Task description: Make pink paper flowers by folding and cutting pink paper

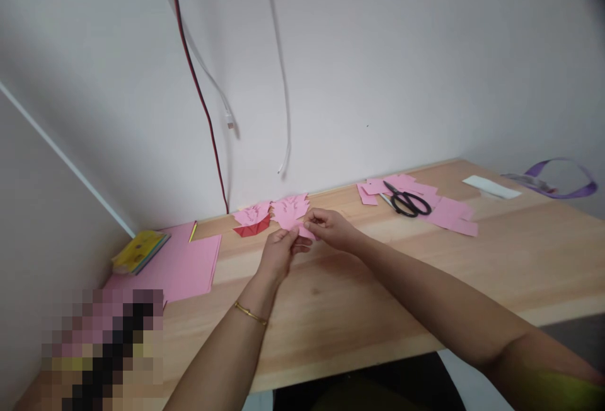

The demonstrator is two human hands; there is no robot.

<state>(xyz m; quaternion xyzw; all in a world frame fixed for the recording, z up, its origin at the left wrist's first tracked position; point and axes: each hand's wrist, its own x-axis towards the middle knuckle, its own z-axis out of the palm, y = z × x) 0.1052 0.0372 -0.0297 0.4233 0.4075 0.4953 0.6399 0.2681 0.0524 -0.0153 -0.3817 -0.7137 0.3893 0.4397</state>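
Observation:
Both of my hands meet over the wooden table, near its back edge, around a small pink paper piece (306, 232). My left hand (278, 253) pinches its left side between thumb and finger, with a gold bracelet on the wrist. On the right side, the closed fingers of my right hand (331, 228) grip the same piece. Just behind it lies a pink cut paper shape with jagged edges (287, 209), partly overlapped in view. To its left, another jagged pink shape (251, 213) sits at a red folded paper piece (253, 228).
Black-handled scissors (409, 203) lie on scattered pink paper pieces (449, 214) to the right. Pink sheets (189, 269) and a yellow packet (142, 251) are at the left. A white strip (491, 186) and purple band (586, 189) are far right. Cables (196, 83) hang along the wall.

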